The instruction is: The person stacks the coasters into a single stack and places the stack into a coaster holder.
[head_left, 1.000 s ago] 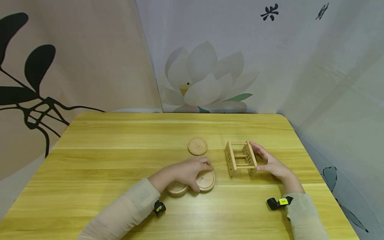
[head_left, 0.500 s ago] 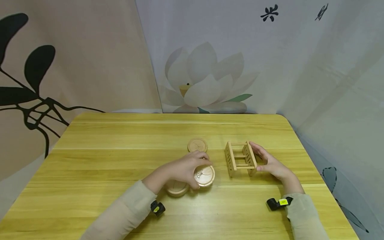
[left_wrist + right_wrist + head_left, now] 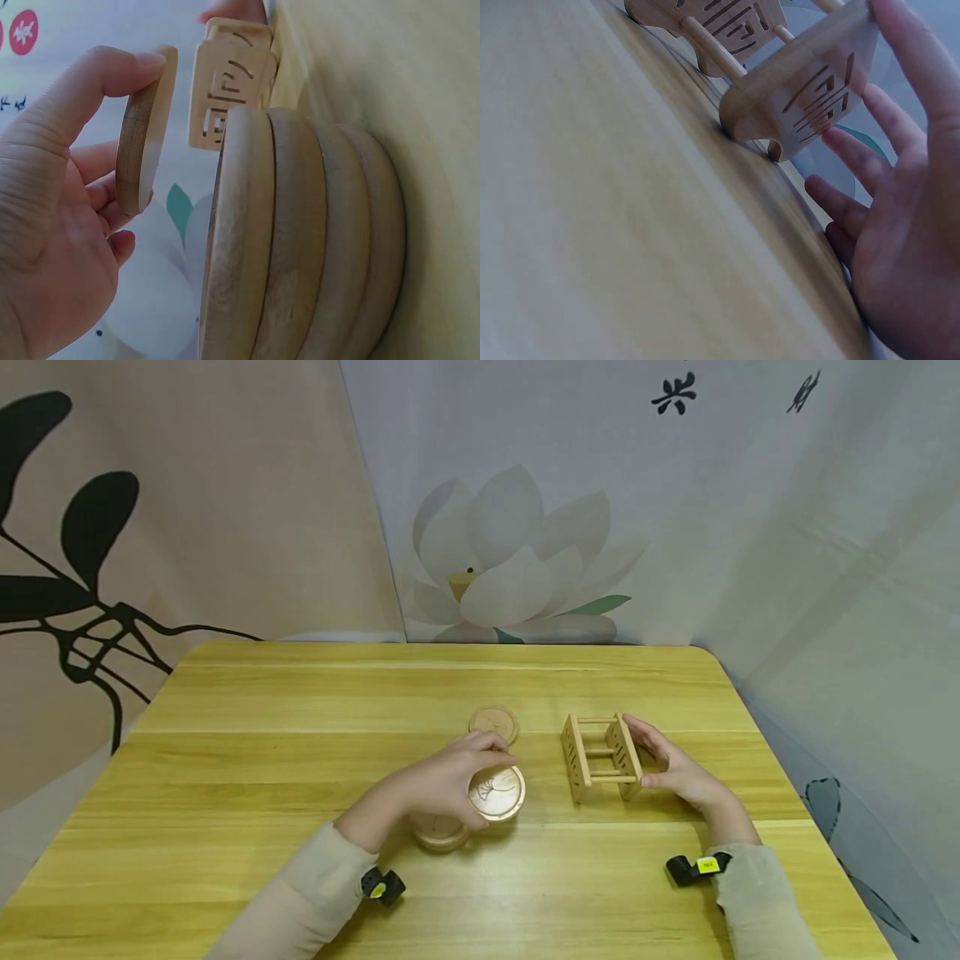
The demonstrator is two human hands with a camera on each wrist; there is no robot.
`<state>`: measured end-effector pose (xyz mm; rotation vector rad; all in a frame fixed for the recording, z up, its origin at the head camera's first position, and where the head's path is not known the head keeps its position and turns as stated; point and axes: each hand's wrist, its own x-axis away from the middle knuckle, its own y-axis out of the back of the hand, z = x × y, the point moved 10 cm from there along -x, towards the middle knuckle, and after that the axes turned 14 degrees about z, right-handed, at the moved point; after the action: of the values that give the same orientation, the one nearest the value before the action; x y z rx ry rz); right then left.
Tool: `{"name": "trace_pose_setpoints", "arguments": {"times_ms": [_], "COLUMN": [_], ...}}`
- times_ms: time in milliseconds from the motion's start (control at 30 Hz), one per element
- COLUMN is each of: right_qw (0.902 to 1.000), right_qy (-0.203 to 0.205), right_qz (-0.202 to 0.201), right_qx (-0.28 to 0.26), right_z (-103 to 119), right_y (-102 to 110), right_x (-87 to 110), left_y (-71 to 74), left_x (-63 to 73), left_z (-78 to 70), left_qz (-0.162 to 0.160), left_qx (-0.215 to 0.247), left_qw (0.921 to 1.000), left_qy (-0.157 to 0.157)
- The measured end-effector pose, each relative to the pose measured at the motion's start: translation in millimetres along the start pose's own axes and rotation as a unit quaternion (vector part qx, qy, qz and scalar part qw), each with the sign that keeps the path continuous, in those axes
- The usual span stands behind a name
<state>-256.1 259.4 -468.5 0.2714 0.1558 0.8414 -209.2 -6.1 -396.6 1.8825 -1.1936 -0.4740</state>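
My left hand (image 3: 442,781) pinches a round wooden coaster (image 3: 498,793) with an engraved plant design between thumb and fingers. In the left wrist view that coaster (image 3: 144,135) is apart from a stack of several thick wooden coasters (image 3: 300,247). From the head view, the stack (image 3: 441,835) is partly hidden below the hand. Another coaster (image 3: 495,722) lies flat behind the left hand. To the right stands a wooden coaster rack (image 3: 600,752) with two slotted side panels joined by rods. My right hand (image 3: 682,772) holds its right panel (image 3: 814,94) by the edges, thumb nearer and fingers farther.
The wooden table (image 3: 300,718) has rounded far corners. Hanging cloth (image 3: 540,427) printed with a lotus and dark leaves surrounds its back and sides. Each wrist carries a small black camera (image 3: 382,887).
My left hand has lifted the coaster from the table and carried it leftward, toward the stack. My right hand and the rack have stayed in place.
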Motion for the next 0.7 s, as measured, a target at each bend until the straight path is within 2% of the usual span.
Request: {"name": "trace_pose_setpoints", "arguments": {"times_ms": [233, 600, 700], "right_qw": [1.0000, 1.0000, 1.0000], "right_qy": [-0.001, -0.002, -0.001], "right_qz": [0.000, 0.002, 0.002], "right_qx": [-0.004, -0.004, -0.003], "right_z": [-1, -2, -2], "right_y": [-1, 0, 0], "right_x": [0.2, -0.2, 0.0], "left_y": [1.2, 2.1, 3.4], "left_x": [10.0, 32.3, 37.2], "left_z": [-2.6, 0.5, -1.2], "left_qz": [-0.011, -0.024, -0.029], "left_qx": [-0.006, 0.018, 0.022], "left_qw": [0.9999, 0.9993, 0.9991], "left_qy": [-0.009, 0.023, 0.020]}}
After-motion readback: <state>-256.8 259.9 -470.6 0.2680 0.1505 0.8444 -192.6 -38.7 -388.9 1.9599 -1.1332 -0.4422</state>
